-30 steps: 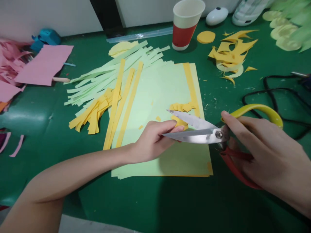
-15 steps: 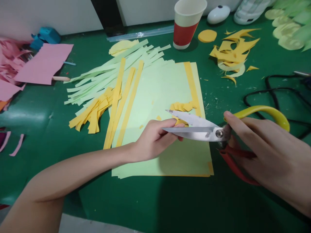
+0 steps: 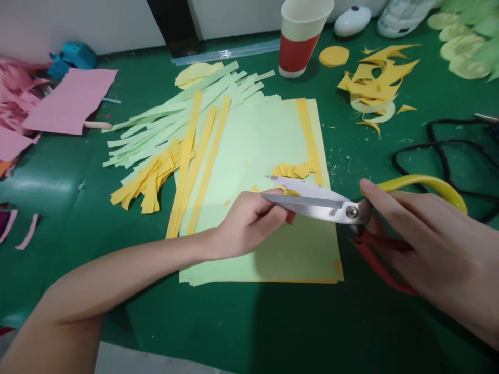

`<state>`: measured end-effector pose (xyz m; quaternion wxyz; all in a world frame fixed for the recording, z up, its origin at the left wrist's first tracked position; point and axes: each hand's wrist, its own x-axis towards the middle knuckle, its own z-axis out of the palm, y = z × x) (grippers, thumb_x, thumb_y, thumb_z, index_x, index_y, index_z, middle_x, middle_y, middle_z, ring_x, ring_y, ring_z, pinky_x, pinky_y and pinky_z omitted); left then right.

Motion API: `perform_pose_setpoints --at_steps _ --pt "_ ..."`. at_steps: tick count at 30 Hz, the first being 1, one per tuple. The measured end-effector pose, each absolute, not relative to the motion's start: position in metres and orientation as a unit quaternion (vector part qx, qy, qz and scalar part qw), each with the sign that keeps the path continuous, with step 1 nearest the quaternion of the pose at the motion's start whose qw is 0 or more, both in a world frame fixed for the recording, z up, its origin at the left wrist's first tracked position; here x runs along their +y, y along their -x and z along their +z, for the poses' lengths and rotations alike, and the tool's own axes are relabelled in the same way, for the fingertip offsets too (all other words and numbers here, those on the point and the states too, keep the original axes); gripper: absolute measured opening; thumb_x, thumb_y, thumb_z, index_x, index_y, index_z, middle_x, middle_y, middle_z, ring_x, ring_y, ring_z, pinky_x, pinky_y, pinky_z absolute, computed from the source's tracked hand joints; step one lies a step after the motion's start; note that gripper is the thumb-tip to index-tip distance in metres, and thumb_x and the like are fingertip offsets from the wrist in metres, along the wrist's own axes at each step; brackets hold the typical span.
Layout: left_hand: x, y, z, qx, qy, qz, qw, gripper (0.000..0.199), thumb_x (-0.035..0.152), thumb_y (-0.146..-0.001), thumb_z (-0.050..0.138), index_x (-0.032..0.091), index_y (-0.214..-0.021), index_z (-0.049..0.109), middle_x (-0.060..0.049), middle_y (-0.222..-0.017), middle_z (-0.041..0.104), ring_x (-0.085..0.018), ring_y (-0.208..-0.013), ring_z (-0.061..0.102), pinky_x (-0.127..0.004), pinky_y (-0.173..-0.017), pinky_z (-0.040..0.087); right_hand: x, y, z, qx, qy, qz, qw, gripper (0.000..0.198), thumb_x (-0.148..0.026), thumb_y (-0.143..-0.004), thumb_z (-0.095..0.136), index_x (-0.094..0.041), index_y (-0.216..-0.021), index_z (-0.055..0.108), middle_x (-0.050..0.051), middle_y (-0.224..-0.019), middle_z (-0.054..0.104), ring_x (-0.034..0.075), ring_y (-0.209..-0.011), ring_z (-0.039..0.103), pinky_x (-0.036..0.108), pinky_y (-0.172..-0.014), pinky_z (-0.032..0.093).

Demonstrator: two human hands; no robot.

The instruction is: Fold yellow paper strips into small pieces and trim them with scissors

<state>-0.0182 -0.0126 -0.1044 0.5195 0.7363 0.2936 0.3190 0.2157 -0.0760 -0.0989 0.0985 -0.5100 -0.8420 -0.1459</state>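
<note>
My right hand [image 3: 424,234] grips scissors [image 3: 327,208] with one yellow and one red handle, fingers in the loops. A small piece of yellow paper [image 3: 289,191] shows between the partly closed blades, its lower part hidden by them. My left hand [image 3: 253,223] pinches that piece just behind the blades. Beneath both lies a stack of pale green paper sheets [image 3: 249,145]. On it, past the scissors, sits a small row of cut yellow bits [image 3: 292,171]. Long yellow strips [image 3: 208,171] lie across the stack's left side.
Pale green strips [image 3: 156,122] and short yellow strips [image 3: 152,174] lie left of the stack. Behind it stands a red and white paper cup [image 3: 300,47]. Yellow scraps [image 3: 382,78] and a black cord [image 3: 436,140] are at right, pink paper [image 3: 72,104] at left.
The scissor blades have closed further on the yellow piece, the near blade swinging up toward the other. My left hand stays nearly in place.
</note>
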Motion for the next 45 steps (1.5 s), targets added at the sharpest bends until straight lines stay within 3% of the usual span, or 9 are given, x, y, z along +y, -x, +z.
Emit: perform_pose_setpoints --at_steps 14,18,24,29,32,34,36,40,45 --pt "-0.014 0.015 -0.103 0.284 -0.702 0.34 0.558 0.032 0.023 -0.091 0.037 0.016 -0.062 0.049 0.006 -0.048 0.036 -0.005 -0.041 0.03 -0.019 -0.04 0.025 -0.079 -0.217 -0.099 -0.816 0.553 -0.139 0.096 0.046 -0.021 -0.088 0.036 -0.02 -0.133 0.037 0.004 -0.074 0.062 0.018 -0.059 0.06 0.022 -0.034 0.033" --pt "-0.014 0.016 -0.102 0.303 -0.696 0.325 0.564 0.033 0.023 -0.09 0.037 0.016 -0.061 0.049 0.004 -0.052 0.039 -0.006 -0.045 0.034 -0.02 -0.044 0.03 -0.071 -0.218 -0.097 -0.789 0.583 -0.166 0.102 0.041 -0.025 -0.088 0.043 -0.014 -0.127 0.045 0.011 -0.092 0.067 0.022 -0.078 0.065 0.024 -0.04 0.04" --pt "-0.015 0.015 -0.098 0.282 -0.698 0.32 0.576 0.033 0.018 -0.088 0.039 0.016 -0.056 0.044 0.004 -0.052 0.042 -0.006 -0.048 0.039 -0.02 -0.046 0.032 -0.055 -0.227 -0.104 -0.769 0.61 -0.168 0.088 0.044 -0.034 -0.087 0.049 -0.002 -0.118 0.055 0.016 -0.092 0.068 0.025 -0.08 0.065 0.029 -0.06 0.05" --pt "-0.016 0.017 -0.086 0.261 -0.723 0.298 0.566 0.033 0.019 -0.087 0.039 0.016 -0.055 0.044 0.005 -0.048 0.037 -0.005 -0.042 0.031 -0.019 -0.04 0.025 -0.057 -0.222 -0.084 -0.77 0.6 -0.196 0.095 0.028 -0.034 -0.087 0.049 -0.011 -0.089 0.064 0.011 -0.086 0.068 0.026 -0.08 0.061 0.031 -0.053 0.044" --pt "-0.017 0.019 -0.075 0.23 -0.741 0.273 0.569 0.031 0.016 -0.086 0.041 0.016 -0.054 0.044 0.004 -0.049 0.042 -0.005 -0.042 0.033 -0.019 -0.039 0.025 -0.06 -0.204 -0.06 -0.801 0.543 -0.026 0.25 0.02 -0.03 -0.088 0.049 -0.019 -0.076 0.06 0.004 -0.08 0.066 0.016 -0.07 0.059 0.025 -0.057 0.043" --pt "-0.018 0.02 -0.067 0.2 -0.759 0.237 0.573 0.029 0.014 -0.084 0.042 0.016 -0.055 0.046 0.003 -0.05 0.045 -0.005 -0.042 0.035 -0.018 -0.04 0.028 -0.06 -0.188 -0.047 -0.806 0.473 0.231 0.27 0.026 -0.032 -0.091 0.041 -0.02 -0.074 0.056 0.0 -0.071 0.062 0.012 -0.062 0.055 0.021 -0.049 0.04" --pt "-0.019 0.021 -0.06 0.178 -0.777 0.197 0.571 0.029 0.013 -0.083 0.043 0.016 -0.054 0.044 0.004 -0.048 0.042 -0.005 -0.041 0.033 -0.018 -0.04 0.028 -0.058 -0.174 -0.038 -0.791 0.414 0.364 0.265 0.028 -0.031 -0.091 0.041 -0.019 -0.067 0.05 -0.002 -0.06 0.054 0.01 -0.052 0.045 0.019 -0.044 0.036" --pt "-0.022 0.023 -0.051 0.185 -0.8 0.204 0.533 0.032 0.009 -0.078 0.045 0.018 -0.05 0.031 0.007 -0.044 0.03 -0.005 -0.04 0.025 -0.02 -0.038 0.021 -0.051 -0.157 -0.033 -0.792 0.359 0.415 0.266 0.032 -0.021 -0.089 0.042 -0.019 -0.059 0.033 -0.006 -0.054 0.033 0.007 -0.049 0.029 0.017 -0.042 0.027" --pt "-0.025 0.024 -0.043 0.239 -0.798 0.257 0.49 0.035 0.013 -0.082 0.044 0.017 -0.051 0.029 0.007 -0.046 0.028 -0.004 -0.041 0.026 -0.018 -0.039 0.022 -0.047 -0.156 -0.037 -0.797 0.336 0.375 0.333 0.025 -0.016 -0.09 0.04 -0.018 -0.065 0.041 -0.005 -0.057 0.039 0.006 -0.049 0.034 0.016 -0.044 0.029"
